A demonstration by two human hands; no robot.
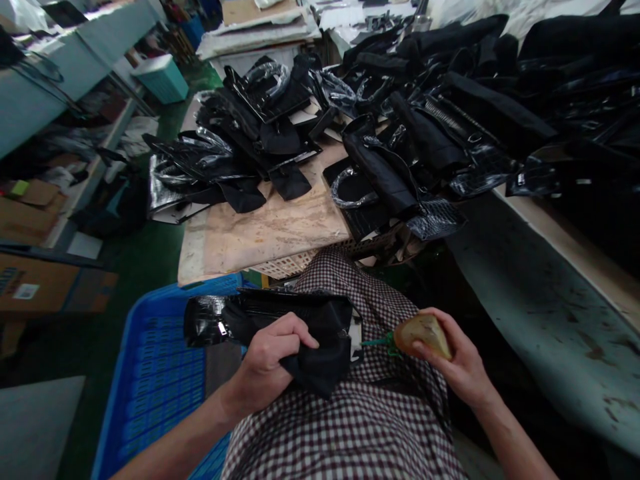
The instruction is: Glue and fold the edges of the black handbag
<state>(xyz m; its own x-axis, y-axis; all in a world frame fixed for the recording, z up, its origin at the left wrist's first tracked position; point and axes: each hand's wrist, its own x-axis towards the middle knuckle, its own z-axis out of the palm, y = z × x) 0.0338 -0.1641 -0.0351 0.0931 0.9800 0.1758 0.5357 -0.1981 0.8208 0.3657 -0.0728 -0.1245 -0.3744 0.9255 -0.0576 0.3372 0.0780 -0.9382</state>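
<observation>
Across my lap lies a black bag piece (295, 317) with a glossy end at the left and black cloth folded at its right. My left hand (273, 360) is closed on the cloth. In my right hand (457, 363) is a yellowish squeeze bottle (425, 335), tilted so that its thin green nozzle (379, 342) points left. The nozzle tip is at the pale right edge of the bag piece; whether they touch is hard to tell.
A blue plastic crate (143, 373) stands at my left. Ahead, a worn wooden table (260, 233) bears heaped black bag pieces (220, 153). More black pieces (500, 113) cover the bench on the right. Cardboard boxes (45, 283) are at the far left.
</observation>
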